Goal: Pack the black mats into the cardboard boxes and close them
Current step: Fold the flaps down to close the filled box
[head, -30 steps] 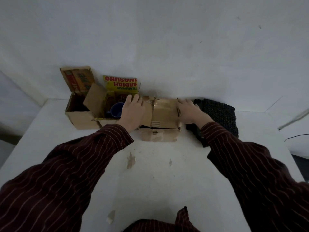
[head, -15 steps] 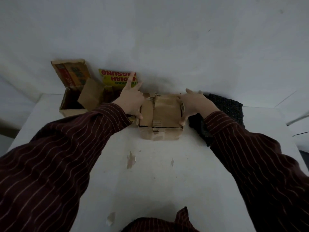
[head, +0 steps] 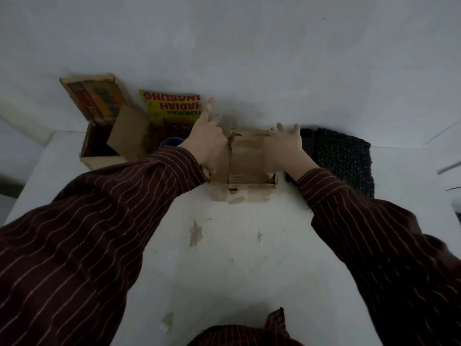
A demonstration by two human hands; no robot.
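A small brown cardboard box [head: 245, 161] stands at the far middle of the white table [head: 237, 258], its top flaps folded down. My left hand [head: 205, 143] rests on the box's left side with the index finger stretched up. My right hand [head: 282, 149] lies flat on the right top flap, fingers spread. A black woven mat [head: 341, 158] lies just right of the box, partly behind my right sleeve. Two more cardboard boxes stand open at the left: one with a printed lid [head: 96, 101] and one with a yellow flap [head: 172, 103].
A blue round object [head: 171, 141] sits inside the open box beside my left hand. The wall [head: 249, 46] rises directly behind the boxes. Chipped patches mark the tabletop [head: 195, 233]. A thin rod [head: 449, 168] pokes in at the right edge.
Both hands pressed the flaps down a second ago. Since then my left index finger lifted and my right hand slid from the box's right edge onto the top flap.
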